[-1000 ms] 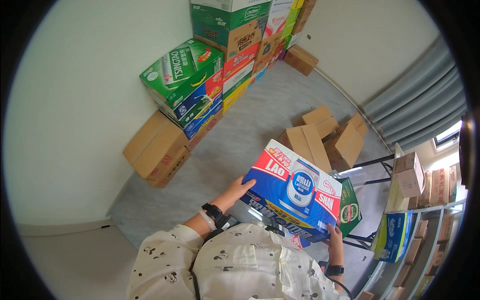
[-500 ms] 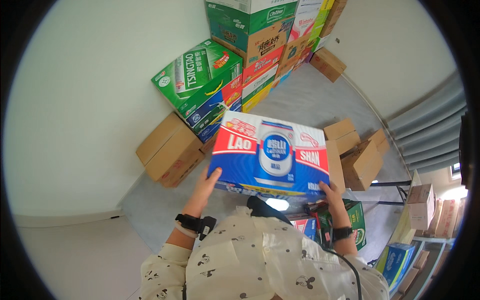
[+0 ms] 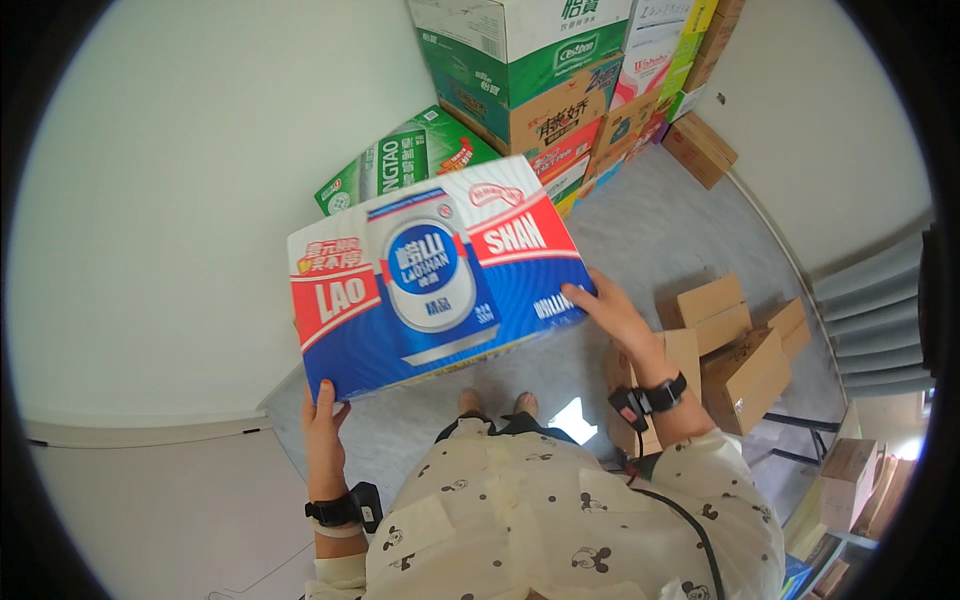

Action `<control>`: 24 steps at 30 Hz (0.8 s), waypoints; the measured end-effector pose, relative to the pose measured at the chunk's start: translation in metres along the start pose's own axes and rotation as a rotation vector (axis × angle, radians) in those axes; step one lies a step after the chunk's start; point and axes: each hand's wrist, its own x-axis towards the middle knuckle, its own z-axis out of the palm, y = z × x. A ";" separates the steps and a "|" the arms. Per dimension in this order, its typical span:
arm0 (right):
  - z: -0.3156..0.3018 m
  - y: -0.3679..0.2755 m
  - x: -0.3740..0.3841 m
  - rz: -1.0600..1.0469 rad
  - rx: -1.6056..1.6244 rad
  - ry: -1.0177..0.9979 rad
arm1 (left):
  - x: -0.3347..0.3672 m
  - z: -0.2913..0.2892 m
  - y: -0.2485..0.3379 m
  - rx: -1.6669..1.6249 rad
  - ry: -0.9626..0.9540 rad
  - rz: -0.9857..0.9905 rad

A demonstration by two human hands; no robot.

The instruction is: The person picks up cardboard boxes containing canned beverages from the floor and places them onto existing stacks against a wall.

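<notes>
A blue, red and white beer carton [image 3: 440, 300] with a large printed can on its top face is held out in front of me, tilted with its right side farther away. My left hand [image 3: 324, 425] grips its near left corner, thumb on the top face. My right hand [image 3: 612, 312] grips its right end, thumb over the edge. The other fingers are mostly hidden under the carton. Just beyond it lies a green beer carton [image 3: 405, 160] on top of a stack, partly covered by the carton I hold.
Tall stacked cartons [image 3: 560, 75] stand along the far wall. A single brown box [image 3: 698, 150] sits by the right wall. Several open brown boxes [image 3: 745, 375] lie on the grey floor [image 3: 610, 240] at right, near a grey curtain [image 3: 870, 320]. A shelf with boxes [image 3: 850, 480] is at lower right.
The carton has moved left and nearer the green carton, turning so its right end points away from me. Both hands stay on it. My body has turned, and the view has shifted.
</notes>
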 end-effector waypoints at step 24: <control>0.000 -0.062 0.244 -0.122 -0.017 -0.356 | 0.047 0.088 -0.010 -0.271 0.236 0.051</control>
